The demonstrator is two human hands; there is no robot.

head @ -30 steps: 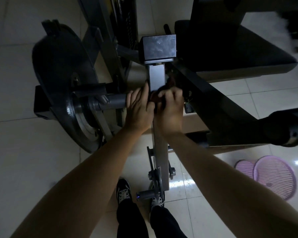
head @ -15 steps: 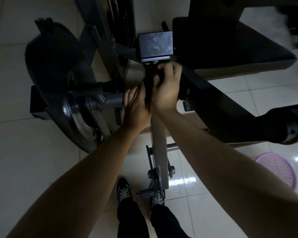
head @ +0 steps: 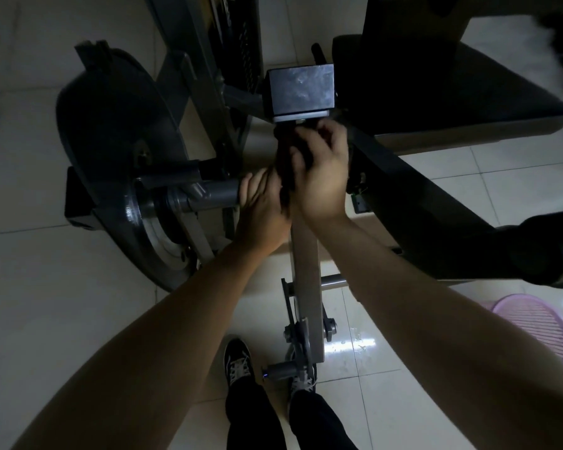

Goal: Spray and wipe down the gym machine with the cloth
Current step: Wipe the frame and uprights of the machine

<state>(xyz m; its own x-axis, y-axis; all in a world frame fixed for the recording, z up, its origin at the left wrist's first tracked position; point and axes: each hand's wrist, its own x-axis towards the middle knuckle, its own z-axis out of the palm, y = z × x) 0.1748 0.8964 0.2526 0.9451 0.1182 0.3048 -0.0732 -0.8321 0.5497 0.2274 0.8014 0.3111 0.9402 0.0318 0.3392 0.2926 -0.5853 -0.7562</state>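
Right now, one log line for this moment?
step: wipe; right hand: grips cloth on grey post under block; left hand: rests against post

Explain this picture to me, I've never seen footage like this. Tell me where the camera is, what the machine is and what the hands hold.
The camera sits on a person's head and looks down, so both bare arms reach in from below and the shoes show at the bottom. In front stands a gym machine: a grey post with a square pad on top, a dark disc on the left and a black seat on the right. The right hand grips a dark cloth against the post just under the pad. The left hand lies straight-fingered beside it. A pink basket lies on the tiled floor. No spray bottle shows.
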